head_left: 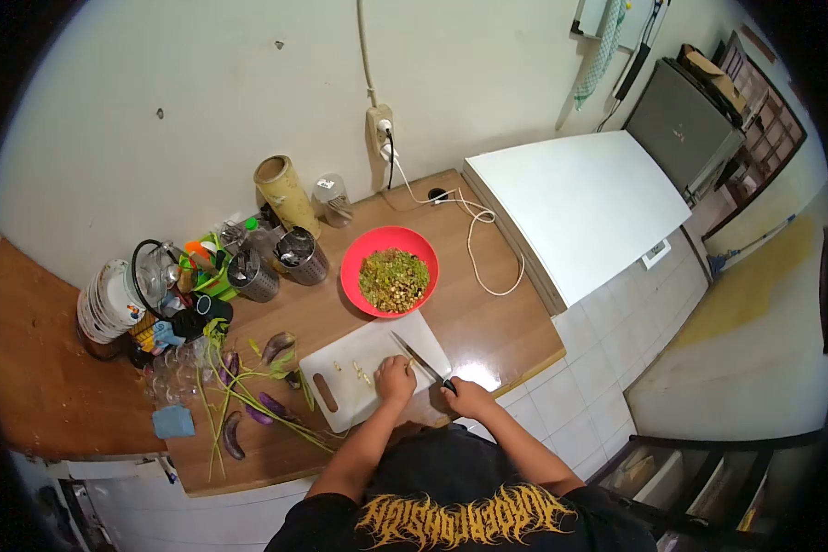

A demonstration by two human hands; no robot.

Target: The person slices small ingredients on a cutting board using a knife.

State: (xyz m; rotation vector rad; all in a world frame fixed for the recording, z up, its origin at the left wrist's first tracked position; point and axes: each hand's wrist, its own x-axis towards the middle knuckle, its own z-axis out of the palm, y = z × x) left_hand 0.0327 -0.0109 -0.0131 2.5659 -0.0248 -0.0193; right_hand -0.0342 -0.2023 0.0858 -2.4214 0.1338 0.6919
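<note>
My right hand [469, 397] is wrapped round the black handle of a knife [419, 357], whose blade lies over the right part of a white cutting board [348, 405]. My left hand [396, 378] rests on the board with its fingers curled, just left of the blade; what it holds, if anything, is too small to name. Small pale pieces [361, 373] lie on the board to the left of that hand. Behind the board stands a red bowl [351, 269] full of chopped green and brown food [393, 279].
Purple eggplants [233, 435] and long green stalks [213, 414] lie left of the board. Metal utensil holders [301, 258], a yellow roll [286, 195], a glass jar [332, 201] and stacked plates [101, 308] stand behind. A white cable [470, 248] loops at the right.
</note>
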